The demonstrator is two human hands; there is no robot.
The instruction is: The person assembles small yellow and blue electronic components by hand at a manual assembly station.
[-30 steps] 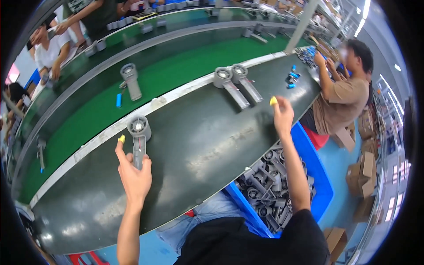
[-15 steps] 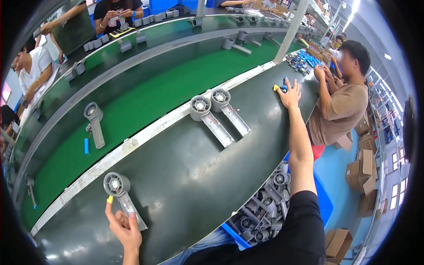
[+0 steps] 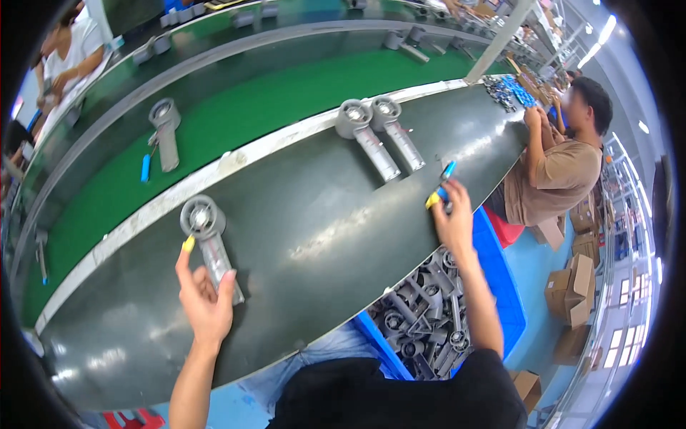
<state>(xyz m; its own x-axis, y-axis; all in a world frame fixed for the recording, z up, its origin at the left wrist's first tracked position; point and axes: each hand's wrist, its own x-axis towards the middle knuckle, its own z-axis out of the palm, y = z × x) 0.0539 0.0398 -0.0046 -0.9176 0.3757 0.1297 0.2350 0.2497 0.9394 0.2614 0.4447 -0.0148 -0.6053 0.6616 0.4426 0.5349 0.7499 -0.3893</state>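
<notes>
Grey fan housing [image 3: 207,243], round head with long handle, lies flat on the dark bench [image 3: 314,236] near its far-left edge, head pointing away. Left hand [image 3: 206,304] closes loosely around the handle's lower end, thumb on one side, yellow-capped forefinger raised beside the round head; grip looks light, not clamped. Right hand [image 3: 451,218] rests at the bench's near edge, fingers pinched on a small blue part [image 3: 446,174], fingertip also yellow-capped. Two more grey housings [image 3: 375,136] lie side by side further along the bench. Blue bin [image 3: 500,286] of like housings sits below the right forearm. Judgement: steady the handle lower down with a firmer grasp, keep the head flat, and bring the blue part in squarely
</notes>
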